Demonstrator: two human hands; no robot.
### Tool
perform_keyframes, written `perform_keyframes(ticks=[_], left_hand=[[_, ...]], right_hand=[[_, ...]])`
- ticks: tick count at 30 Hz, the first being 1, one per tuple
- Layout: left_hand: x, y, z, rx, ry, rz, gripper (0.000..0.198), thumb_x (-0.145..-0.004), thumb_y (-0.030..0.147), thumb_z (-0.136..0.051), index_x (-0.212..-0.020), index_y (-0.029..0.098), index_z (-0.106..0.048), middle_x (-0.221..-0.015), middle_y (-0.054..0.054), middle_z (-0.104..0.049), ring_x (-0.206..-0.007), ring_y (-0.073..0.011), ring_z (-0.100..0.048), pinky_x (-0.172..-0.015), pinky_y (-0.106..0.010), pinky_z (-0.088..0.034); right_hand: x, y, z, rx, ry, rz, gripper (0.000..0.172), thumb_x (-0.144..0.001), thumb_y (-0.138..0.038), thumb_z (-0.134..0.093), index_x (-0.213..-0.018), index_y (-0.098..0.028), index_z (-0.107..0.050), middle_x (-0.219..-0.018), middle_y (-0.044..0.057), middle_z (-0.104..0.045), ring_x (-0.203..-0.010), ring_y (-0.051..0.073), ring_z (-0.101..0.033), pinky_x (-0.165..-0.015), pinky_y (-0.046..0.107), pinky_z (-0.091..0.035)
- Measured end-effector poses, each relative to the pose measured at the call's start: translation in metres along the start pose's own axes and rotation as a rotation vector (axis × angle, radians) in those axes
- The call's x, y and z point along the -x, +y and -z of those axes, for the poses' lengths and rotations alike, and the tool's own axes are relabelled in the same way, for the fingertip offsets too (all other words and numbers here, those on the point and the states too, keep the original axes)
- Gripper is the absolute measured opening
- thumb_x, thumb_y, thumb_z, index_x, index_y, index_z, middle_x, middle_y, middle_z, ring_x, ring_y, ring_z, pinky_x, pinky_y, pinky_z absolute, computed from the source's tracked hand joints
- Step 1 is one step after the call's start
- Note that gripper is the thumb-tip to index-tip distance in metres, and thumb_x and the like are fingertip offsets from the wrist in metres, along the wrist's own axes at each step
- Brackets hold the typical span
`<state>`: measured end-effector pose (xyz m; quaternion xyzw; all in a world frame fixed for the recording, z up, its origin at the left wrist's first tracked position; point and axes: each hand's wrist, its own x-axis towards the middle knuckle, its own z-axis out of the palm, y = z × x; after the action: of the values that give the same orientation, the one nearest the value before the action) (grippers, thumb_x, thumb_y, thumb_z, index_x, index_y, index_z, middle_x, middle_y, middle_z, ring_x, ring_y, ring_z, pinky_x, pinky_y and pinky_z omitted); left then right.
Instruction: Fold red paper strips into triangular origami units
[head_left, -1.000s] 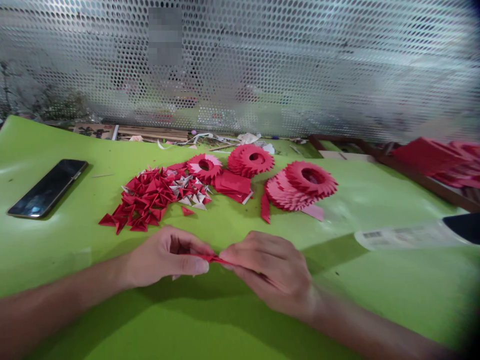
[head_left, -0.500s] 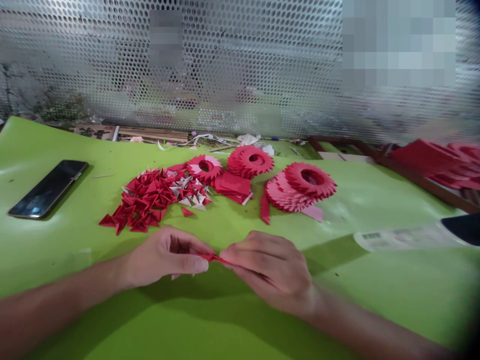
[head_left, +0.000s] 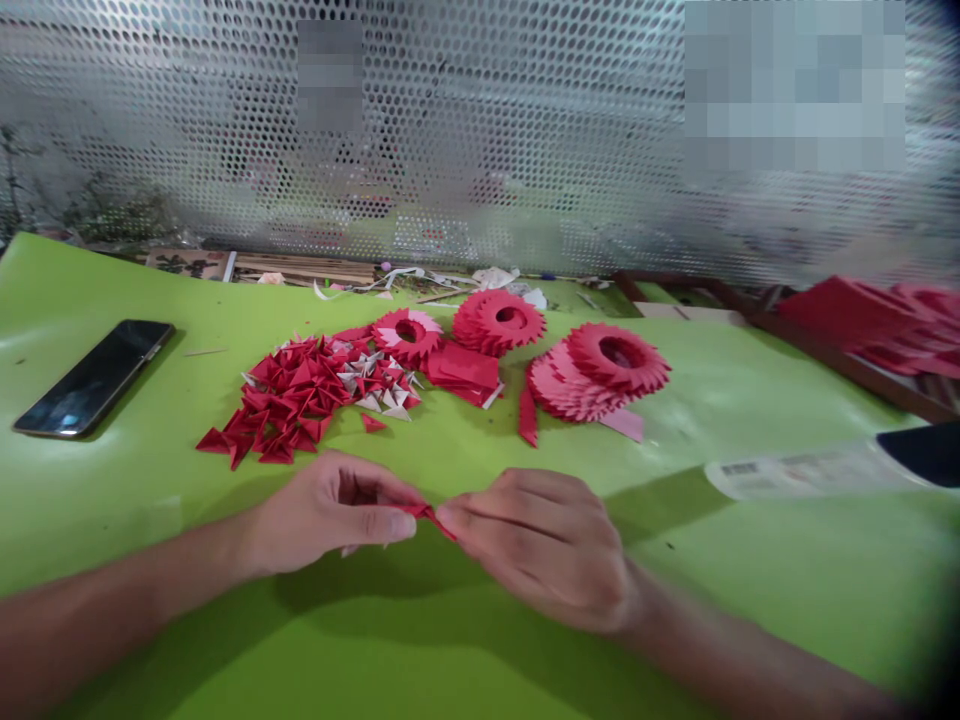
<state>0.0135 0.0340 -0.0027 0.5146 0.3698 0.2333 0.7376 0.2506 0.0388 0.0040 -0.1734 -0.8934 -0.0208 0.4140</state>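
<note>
Perforated metal panel (head_left: 480,130) across the back; plants and blurred colours show at its left and through its holes. Below it, a bright green table (head_left: 450,650), glossy, hand shadows falling on it.

Near edge, centre: both hands meet over one small folded red paper (head_left: 427,511), held just above the table. Left hand (head_left: 322,515) pinches its left end between thumb and fingers, palm side partly showing. Right hand (head_left: 547,550) pinches the right end, back of hand up, fingers curled; a thin red edge slants out below its fingertips. Tips of the two hands nearly touch. Exact fold cannot be made out.

Beyond the left hand: heap of red triangles (head_left: 292,395), with white triangles (head_left: 394,390) mixed in at its right side. One red triangle lies apart just in front. Behind, a small ring (head_left: 407,334) of red and pale pink points; right of it, a red ring (head_left: 499,322). Red sheets (head_left: 461,370) lie stacked between and in front of these. Further right, a taller pink-and-red ring stack (head_left: 592,375), red strip (head_left: 528,417) at its left, pink slip (head_left: 624,425) under its front.

Far left: phone (head_left: 94,378), dark screen up. Far right: brown tray (head_left: 847,365) with red paper (head_left: 847,315).
</note>
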Motion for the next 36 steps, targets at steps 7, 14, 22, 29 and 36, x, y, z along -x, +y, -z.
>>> perform_keyframes(ticks=[7, 14, 22, 29, 36], left_hand=[[-0.002, -0.003, -0.001, -0.085, -0.041, -0.042, 0.022, -0.081, 0.03, -0.076, -0.097, 0.014, -0.077, -0.074, 0.0, -0.066, -0.057, -0.0069, -0.049, -0.049, -0.017, -0.036], [0.0, -0.007, -0.006, -0.336, 0.084, -0.261, 0.023, -0.087, 0.033, -0.07, -0.098, 0.014, -0.077, -0.068, -0.001, -0.066, -0.05, -0.0081, -0.046, -0.042, -0.018, -0.034], [-0.001, -0.012, -0.01, -0.954, 0.351, -0.834, 0.014, -0.09, 0.019, -0.067, -0.1, 0.014, -0.073, -0.074, -0.002, -0.074, -0.056, -0.0114, -0.062, -0.05, -0.021, -0.047], [-0.002, -0.016, -0.007, -1.097, 0.319, -0.906, 0.017, -0.088, 0.02, -0.068, -0.104, 0.017, -0.07, -0.075, 0.001, -0.073, -0.056, -0.0117, -0.062, -0.05, -0.023, -0.045], [-0.004, -0.017, -0.006, -1.208, 0.163, -0.92, 0.026, -0.101, 0.026, -0.051, -0.121, 0.014, -0.061, -0.078, -0.003, -0.073, -0.056, -0.0136, -0.063, -0.049, -0.024, -0.047]], right_hand=[[-0.003, 0.003, 0.002, -0.139, -0.099, -0.057, 0.007, -0.092, -0.014, -0.066, -0.097, -0.014, -0.072, -0.078, 0.002, -0.075, -0.063, 0.012, -0.062, -0.053, 0.027, -0.046], [0.005, 0.007, -0.005, -0.26, -0.086, -0.225, 0.018, -0.09, -0.026, -0.071, -0.105, -0.017, -0.069, -0.08, 0.002, -0.071, -0.061, 0.01, -0.06, -0.052, 0.022, -0.046], [-0.001, 0.003, -0.004, -0.754, -0.449, -1.007, 0.047, -0.098, -0.056, -0.049, -0.083, -0.016, -0.068, -0.062, -0.001, -0.058, -0.049, 0.009, -0.046, -0.042, 0.02, -0.031], [-0.003, -0.002, -0.007, -0.811, -0.567, -1.025, 0.055, -0.093, -0.065, -0.051, -0.075, -0.015, -0.066, -0.062, 0.0, -0.058, -0.052, 0.01, -0.047, -0.045, 0.022, -0.03], [-0.011, 0.021, -0.01, -0.421, -0.55, -0.973, 0.05, -0.101, -0.054, -0.04, -0.084, -0.017, -0.068, -0.073, 0.003, -0.066, -0.059, 0.013, -0.054, -0.052, 0.024, -0.036]])
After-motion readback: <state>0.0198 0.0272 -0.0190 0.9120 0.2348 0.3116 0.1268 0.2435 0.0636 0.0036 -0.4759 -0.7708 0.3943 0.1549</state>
